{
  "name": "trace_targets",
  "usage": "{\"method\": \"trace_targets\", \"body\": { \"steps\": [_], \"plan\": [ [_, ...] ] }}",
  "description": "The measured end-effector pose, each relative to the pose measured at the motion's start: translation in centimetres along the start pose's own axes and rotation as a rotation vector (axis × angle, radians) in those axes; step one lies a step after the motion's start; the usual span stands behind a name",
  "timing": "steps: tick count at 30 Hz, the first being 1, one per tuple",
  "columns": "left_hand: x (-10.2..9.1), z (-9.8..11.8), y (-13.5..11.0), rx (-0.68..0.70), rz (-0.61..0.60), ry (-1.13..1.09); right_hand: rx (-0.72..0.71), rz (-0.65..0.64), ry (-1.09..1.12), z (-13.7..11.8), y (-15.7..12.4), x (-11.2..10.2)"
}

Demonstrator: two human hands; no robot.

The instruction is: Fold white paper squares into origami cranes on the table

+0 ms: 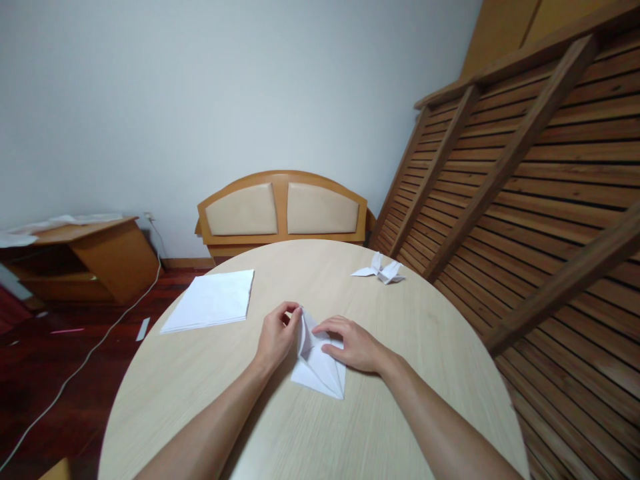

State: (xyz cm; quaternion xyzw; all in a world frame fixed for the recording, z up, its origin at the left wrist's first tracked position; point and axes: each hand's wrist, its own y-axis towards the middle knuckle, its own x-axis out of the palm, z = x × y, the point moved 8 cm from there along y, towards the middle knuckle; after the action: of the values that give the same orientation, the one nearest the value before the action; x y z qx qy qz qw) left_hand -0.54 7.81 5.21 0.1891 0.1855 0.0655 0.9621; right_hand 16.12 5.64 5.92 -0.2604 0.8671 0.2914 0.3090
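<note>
Head view: two bare hands work on a folded paper (320,370) on a round table (400,413).

The folded paper lies near the middle of the table, just in front of the person. The left hand (277,338) pinches its raised upper flap between thumb and fingers. The right hand (354,345) lies flat on the paper with loose fingers, pressing and not gripping. A stack of sheets (213,300) lies to the left, and a small paper figure (381,270) lies far right, near the slatted wooden frame (525,200).
</note>
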Motion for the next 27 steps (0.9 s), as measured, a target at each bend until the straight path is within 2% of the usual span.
{"method": "trace_targets", "body": {
  "steps": [9,21,24,27],
  "plan": [
    [0.0,-1.0,-0.3,-0.127,0.031,-0.121,0.055,0.022,-0.115,-0.8,0.4,0.0],
    [0.3,-3.5,-0.3,-0.244,0.017,-0.110,0.100,0.026,-0.145,0.9,0.1,0.6],
    [0.4,-3.0,-0.2,-0.175,0.004,-0.028,0.087,0.037,-0.145,1.3,0.1,0.6],
    [0.6,-1.1,-0.3,0.007,-0.037,0.157,0.079,0.053,-0.168,1.8,0.1,0.5]
  ]
}}
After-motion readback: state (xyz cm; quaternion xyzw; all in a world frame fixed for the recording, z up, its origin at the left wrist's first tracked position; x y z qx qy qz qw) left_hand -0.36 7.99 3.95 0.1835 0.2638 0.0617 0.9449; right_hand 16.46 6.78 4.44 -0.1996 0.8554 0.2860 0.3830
